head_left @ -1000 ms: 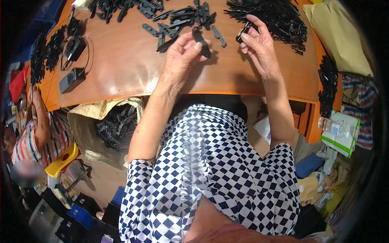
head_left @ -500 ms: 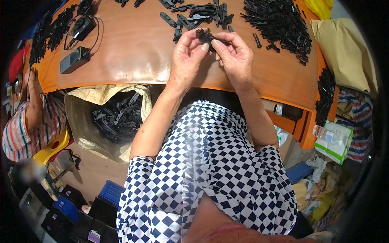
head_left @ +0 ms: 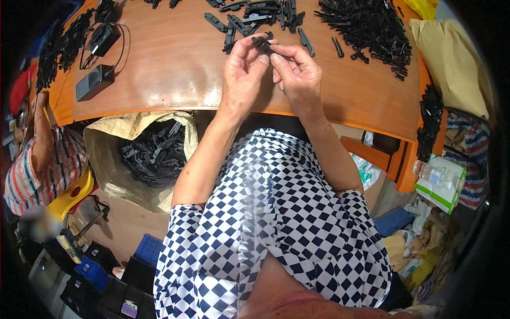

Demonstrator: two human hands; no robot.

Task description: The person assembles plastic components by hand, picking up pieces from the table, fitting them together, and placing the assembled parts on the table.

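Observation:
My left hand [head_left: 243, 72] and my right hand [head_left: 298, 74] meet above the orange wooden table [head_left: 175, 74], both pinching one small black plastic part [head_left: 262, 42] between thumbs and fingertips. Just beyond my fingers lie several loose black plastic strips [head_left: 249, 16]. A large heap of black plastic pieces [head_left: 369, 29] sits at the table's far right, past my right hand.
An open tan sack [head_left: 154, 154] full of black parts stands under the table's left side. A black adapter with cable [head_left: 95, 80] lies at the table's left. A person in a striped shirt [head_left: 45, 159] sits at the left. Boxes and bags crowd the right floor.
My hands drew back from the piles at the table's far side and came together, closer to me, over one black part that both now hold.

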